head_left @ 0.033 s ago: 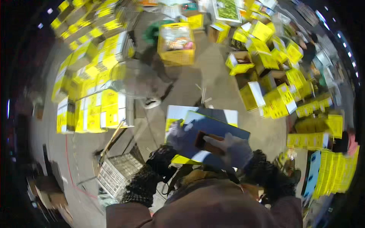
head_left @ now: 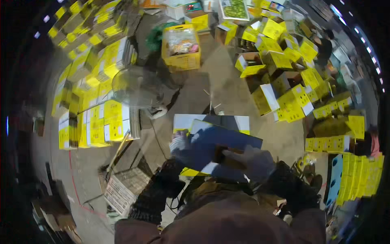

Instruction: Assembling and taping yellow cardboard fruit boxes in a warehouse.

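A dark blue sheet [head_left: 233, 136] lies slanted over a white and yellow carton piece [head_left: 185, 120] in front of my body. My left hand [head_left: 178, 146], in a pale glove, grips the sheet at its left edge. On the sheet's lower right part, my right hand [head_left: 256, 162], gloved too, is closed on a brown block [head_left: 219, 154]. The block's underside is hidden, and its exact kind is not clear.
Stacks of folded yellow cartons [head_left: 115, 118] stand at left, open yellow boxes [head_left: 290, 103] at right. A yellow crate [head_left: 181, 63] with packed goods is ahead. Near my left arm are a whitish crate [head_left: 126, 185] and a stick [head_left: 118, 151]. A transparent round object [head_left: 136, 87] stands left of centre.
My right hand and the brown block have shifted a little to the right across the blue sheet. My left hand stays at the sheet's left edge. The whole view has shifted slightly.
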`<state>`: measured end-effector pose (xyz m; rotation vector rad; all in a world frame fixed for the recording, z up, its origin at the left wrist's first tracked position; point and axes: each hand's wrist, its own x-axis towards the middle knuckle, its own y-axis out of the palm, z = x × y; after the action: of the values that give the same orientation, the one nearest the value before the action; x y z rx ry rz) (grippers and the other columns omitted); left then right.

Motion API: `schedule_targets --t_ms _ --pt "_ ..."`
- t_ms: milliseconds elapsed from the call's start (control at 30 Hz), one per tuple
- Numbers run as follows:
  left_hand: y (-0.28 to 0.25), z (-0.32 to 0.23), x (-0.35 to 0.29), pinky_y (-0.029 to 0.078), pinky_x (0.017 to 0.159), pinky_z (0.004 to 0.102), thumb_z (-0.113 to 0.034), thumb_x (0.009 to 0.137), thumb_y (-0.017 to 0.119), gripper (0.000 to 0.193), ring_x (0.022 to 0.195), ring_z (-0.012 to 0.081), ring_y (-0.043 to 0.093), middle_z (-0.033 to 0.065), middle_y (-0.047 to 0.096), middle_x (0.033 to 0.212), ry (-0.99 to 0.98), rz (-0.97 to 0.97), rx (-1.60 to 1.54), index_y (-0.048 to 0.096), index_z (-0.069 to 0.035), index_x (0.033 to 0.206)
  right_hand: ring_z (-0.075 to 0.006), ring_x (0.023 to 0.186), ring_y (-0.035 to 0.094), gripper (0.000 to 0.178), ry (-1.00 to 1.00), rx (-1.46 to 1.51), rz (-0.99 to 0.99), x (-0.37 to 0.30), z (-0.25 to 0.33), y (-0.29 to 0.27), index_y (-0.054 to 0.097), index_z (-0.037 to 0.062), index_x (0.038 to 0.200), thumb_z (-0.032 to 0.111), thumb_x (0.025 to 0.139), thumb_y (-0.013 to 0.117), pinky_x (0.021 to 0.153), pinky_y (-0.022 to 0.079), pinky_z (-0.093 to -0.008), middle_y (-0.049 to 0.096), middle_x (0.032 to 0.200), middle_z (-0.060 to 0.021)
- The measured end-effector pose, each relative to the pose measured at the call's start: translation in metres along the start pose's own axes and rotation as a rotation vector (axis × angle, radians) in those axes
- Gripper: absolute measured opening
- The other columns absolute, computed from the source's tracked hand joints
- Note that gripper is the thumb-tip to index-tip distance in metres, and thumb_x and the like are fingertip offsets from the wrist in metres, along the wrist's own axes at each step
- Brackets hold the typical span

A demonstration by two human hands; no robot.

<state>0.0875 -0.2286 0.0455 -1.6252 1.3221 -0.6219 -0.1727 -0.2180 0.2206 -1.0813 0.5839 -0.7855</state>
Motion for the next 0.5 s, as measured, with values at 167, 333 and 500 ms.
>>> schedule_targets --t_ms 167,333,500 --pt "-0.029 0.008 -0.014 0.038 0.082 0.0521 -0.061 0.08 0.045 0.061 0.097 0.0404 0.05 0.022 0.054 0.101 -0.035 0.084 0.231 0.054 -0.005 0.102 -0.0291 0.054 0.054 0.062 0.025 -0.033 0.181 -0.102 -0.085 -0.013 0.046 0.0331 0.128 0.022 0.07 0.066 0.049 0.044 -0.0392 0.05 0.071 -0.0129" --pt "-0.035 -0.007 -0.012 0.045 0.073 0.0475 -0.052 0.086 0.043 0.056 0.095 0.0433 0.055 0.0279 0.056 0.103 -0.056 0.215 0.075 0.047 -0.005 0.117 -0.0304 0.061 0.056 0.046 0.032 0.207 0.062 -0.136 -0.172 0.133 0.049 0.0244 0.118 0.012 0.074 0.059 0.054 0.043 -0.0392 0.054 0.069 -0.0136" --pt "-0.039 -0.024 0.002 0.048 0.067 0.0443 -0.048 0.087 0.049 0.064 0.085 0.0367 0.06 0.0294 0.055 0.103 0.428 -0.023 0.136 0.029 -0.009 0.133 -0.0302 0.068 0.059 0.027 0.435 0.137 0.02 -0.086 -0.129 0.255 0.062 0.0031 0.09 0.025 0.075 0.057 0.061 0.048 -0.0375 0.061 0.081 -0.0141"
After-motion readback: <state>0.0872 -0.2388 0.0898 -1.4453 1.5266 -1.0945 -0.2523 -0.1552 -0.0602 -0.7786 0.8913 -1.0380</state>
